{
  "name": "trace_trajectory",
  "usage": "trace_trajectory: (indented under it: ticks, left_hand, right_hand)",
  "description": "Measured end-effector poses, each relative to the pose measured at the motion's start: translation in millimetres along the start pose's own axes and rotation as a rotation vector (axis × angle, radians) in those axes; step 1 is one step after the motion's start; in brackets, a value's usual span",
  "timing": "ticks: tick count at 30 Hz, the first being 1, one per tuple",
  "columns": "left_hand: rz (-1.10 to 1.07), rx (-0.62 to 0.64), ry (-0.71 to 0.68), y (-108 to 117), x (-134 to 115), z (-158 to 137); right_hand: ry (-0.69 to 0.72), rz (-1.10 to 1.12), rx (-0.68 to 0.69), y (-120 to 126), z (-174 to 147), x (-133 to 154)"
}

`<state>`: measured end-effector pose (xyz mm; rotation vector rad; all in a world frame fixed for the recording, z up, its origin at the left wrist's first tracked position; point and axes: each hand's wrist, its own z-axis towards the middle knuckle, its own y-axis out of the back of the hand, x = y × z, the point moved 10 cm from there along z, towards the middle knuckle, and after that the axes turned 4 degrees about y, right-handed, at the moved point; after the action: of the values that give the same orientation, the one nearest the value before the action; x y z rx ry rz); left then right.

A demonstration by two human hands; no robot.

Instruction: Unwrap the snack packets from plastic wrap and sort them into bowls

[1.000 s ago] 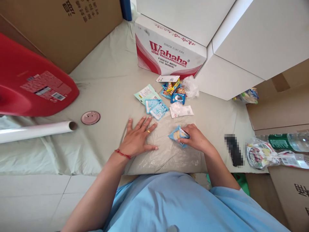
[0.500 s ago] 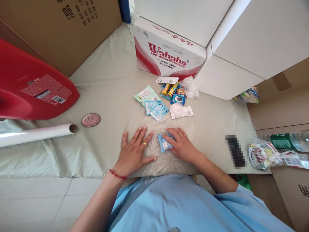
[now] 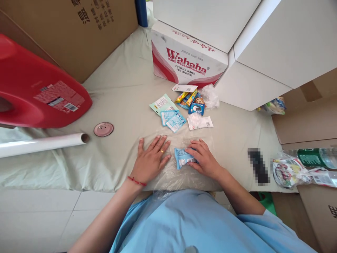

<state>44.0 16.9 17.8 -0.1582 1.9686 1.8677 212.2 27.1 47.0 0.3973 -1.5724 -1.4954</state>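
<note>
Left hand [image 3: 151,160] palm down, fingers [image 3: 159,143] splayed, right hand [image 3: 206,160] with fingers bent inward

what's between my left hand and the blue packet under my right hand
In the head view, clear plastic lies between your left hand and the packet.

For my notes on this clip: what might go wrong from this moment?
The clear plastic is thin, wrinkled and reaches the shirt at the front edge, so leaning back might drag it, along with the blue packet under the right hand.

The dark object lies near the front edge of the cloth-covered table; a sideways sweep could knock it off.

A forward reach might scatter the snack packets.
</note>
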Motion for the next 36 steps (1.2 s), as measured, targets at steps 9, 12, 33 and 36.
trace_trajectory:
  ticks: [9, 12, 33, 36]
  left_hand:
    - [-0.314, -0.075, -0.418, 40, -7, -67]
    - [-0.3, 0.083, -0.481, 27, -15, -88]
    - [-0.265, -0.46, 0.382, 67, 79, -16]
    - [-0.239, -0.766, 0.439, 94, 73, -72]
  right_hand:
    - [0.053, 0.177, -0.114, 47, -66, 9]
    - [0.107, 0.127, 0.006, 29, -95, 21]
    - [-0.336, -0.171, -0.162, 85, 1, -63]
    - [-0.111, -0.084, -0.247, 96, -5, -15]
